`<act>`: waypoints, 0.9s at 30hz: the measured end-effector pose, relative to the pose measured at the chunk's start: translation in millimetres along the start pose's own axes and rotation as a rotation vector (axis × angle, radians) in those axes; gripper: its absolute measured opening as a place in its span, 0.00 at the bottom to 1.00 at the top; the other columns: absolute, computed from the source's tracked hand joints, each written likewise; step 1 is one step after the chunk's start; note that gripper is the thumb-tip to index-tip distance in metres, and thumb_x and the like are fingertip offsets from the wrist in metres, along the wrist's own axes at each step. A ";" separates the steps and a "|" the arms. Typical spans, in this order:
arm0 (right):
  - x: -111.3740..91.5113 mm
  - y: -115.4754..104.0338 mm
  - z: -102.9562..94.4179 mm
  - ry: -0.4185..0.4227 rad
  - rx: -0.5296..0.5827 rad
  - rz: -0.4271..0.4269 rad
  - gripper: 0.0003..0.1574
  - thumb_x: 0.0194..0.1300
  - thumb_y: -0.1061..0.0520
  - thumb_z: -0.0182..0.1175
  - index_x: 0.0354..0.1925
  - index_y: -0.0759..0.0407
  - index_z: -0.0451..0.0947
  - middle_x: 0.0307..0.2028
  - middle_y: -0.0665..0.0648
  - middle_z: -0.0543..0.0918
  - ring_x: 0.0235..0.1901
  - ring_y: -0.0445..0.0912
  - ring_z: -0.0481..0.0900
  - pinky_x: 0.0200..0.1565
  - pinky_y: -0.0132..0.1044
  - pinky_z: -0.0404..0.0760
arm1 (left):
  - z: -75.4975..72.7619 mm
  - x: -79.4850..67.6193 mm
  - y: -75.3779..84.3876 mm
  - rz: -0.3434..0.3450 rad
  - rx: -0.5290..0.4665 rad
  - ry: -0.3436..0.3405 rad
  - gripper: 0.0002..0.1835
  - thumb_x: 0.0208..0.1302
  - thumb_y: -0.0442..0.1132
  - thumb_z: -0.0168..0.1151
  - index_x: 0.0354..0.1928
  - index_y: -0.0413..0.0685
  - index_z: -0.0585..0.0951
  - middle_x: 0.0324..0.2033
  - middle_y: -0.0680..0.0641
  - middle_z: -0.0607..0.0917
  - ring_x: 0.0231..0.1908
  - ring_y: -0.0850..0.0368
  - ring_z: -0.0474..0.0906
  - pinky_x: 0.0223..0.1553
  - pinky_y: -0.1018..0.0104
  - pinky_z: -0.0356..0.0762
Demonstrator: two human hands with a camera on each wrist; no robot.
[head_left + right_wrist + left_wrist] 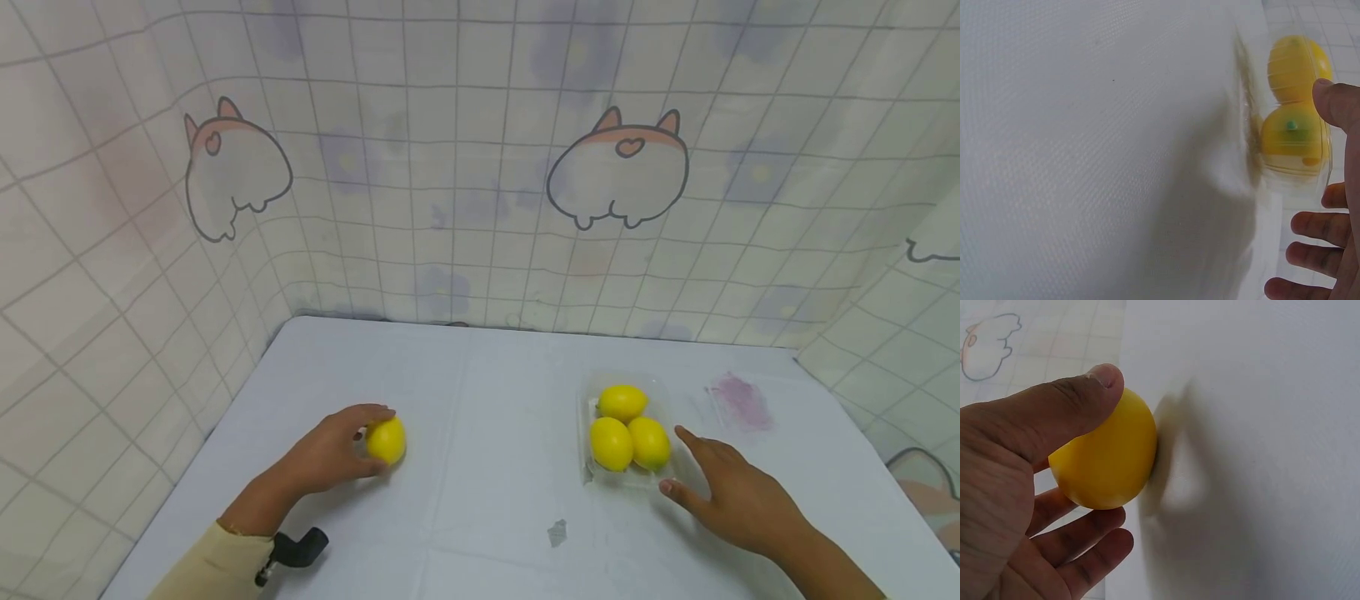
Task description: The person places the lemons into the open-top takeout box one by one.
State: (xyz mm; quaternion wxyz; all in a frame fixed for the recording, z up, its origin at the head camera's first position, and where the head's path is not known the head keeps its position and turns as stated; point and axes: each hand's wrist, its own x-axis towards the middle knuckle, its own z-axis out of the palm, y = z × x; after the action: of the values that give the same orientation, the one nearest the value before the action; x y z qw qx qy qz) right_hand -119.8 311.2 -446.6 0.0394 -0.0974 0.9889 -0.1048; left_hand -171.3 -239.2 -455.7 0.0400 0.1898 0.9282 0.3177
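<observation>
A yellow lemon (386, 441) is on the left half of the table, between the thumb and fingers of my left hand (337, 446). In the left wrist view the thumb lies along one side of the lemon (1110, 456), with fingers curled at its other side. A clear plastic box (587, 454) holds three more lemons (611, 444) on the right half. My right hand (738, 496) is beside the box's right side, fingers spread and holding nothing. The right wrist view shows its thumb overlapping the box wall, with two lemons (1292, 134) visible through the plastic.
The white table (495, 417) is bordered by a checked curtain (480, 208) at the back and sides. A pinkish patch (741, 402) lies right of the box, and a small grey patch (557, 533) is nearer the front. A black fitting (300, 548) sticks out at the left cuff.
</observation>
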 end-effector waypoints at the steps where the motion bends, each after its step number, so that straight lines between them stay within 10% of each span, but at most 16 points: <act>1: 0.0 0.1 -0.1 0.000 0.000 0.000 0.63 0.63 0.17 0.52 0.78 0.56 0.58 0.67 0.72 0.71 0.63 0.70 0.71 0.48 0.71 0.78 | 0.4 0.0 0.4 0.004 -0.001 0.000 0.39 0.52 0.40 0.82 0.67 0.47 0.77 0.67 0.44 0.76 0.61 0.45 0.75 0.57 0.51 0.80; 27: -1.4 -1.7 -0.9 0.004 0.004 -0.003 0.63 0.63 0.17 0.52 0.78 0.57 0.58 0.67 0.73 0.71 0.63 0.70 0.71 0.48 0.71 0.78 | 37.9 58.2 44.1 0.170 -0.039 0.060 0.39 0.52 0.41 0.83 0.67 0.48 0.77 0.66 0.50 0.77 0.61 0.53 0.74 0.57 0.58 0.80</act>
State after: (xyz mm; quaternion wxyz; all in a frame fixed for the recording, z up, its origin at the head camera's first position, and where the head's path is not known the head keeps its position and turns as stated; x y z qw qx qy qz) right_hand -118.2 310.0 -445.2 0.0376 -0.0984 0.9886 -0.1072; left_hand -203.4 -163.5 -456.5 -0.0115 0.2575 0.9031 0.3435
